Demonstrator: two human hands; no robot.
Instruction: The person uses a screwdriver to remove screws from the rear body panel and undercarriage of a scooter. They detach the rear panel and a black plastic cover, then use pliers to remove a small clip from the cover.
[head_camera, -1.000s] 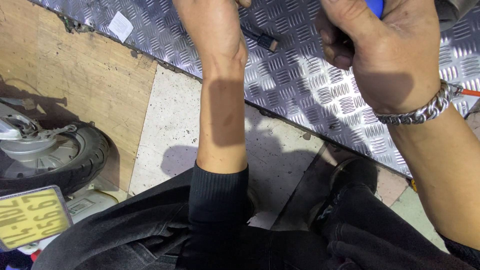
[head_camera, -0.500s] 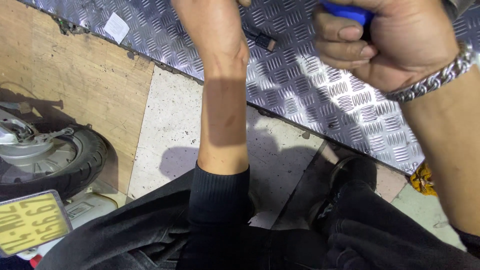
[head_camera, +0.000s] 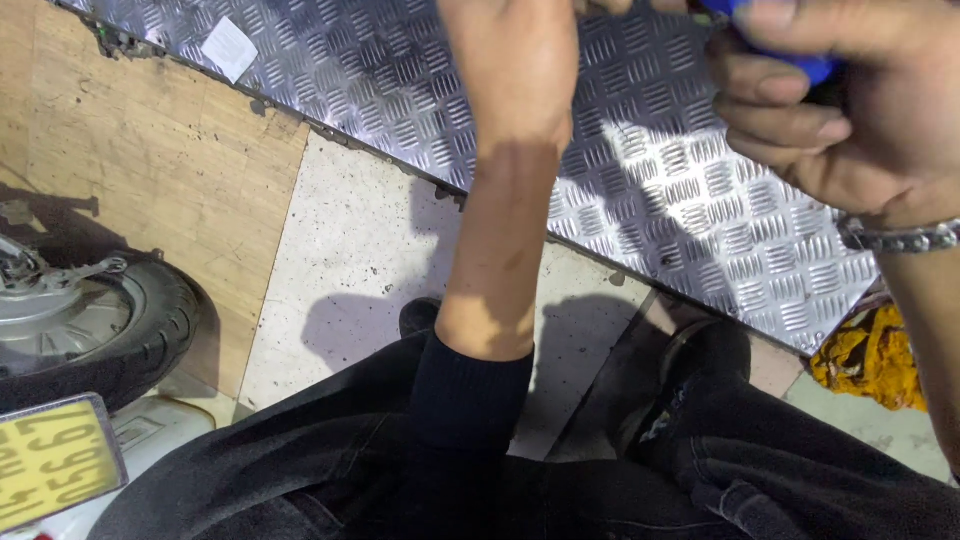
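Observation:
My right hand (head_camera: 850, 110) is at the top right, fingers curled tight around a blue handle (head_camera: 790, 55) of which only a small part shows. A metal chain bracelet (head_camera: 900, 238) circles that wrist. My left hand (head_camera: 515, 60) reaches up past the top edge; its fingers are cut off by the frame, so what they hold cannot be seen. Its forearm comes out of a black sleeve (head_camera: 465, 400). Both hands hover over a ribbed metal tread plate (head_camera: 650, 190) lying on the floor.
A scooter's rear wheel (head_camera: 95, 330) and yellow number plate (head_camera: 55, 460) sit at the lower left. My knees in dark trousers (head_camera: 760, 470) fill the bottom. A yellow rag (head_camera: 870, 355) lies at the right. A white sticker (head_camera: 230, 48) marks the plate.
My right hand has risen toward the top right corner with the blue handle. The view has shifted so a yellow rag now shows at the right.

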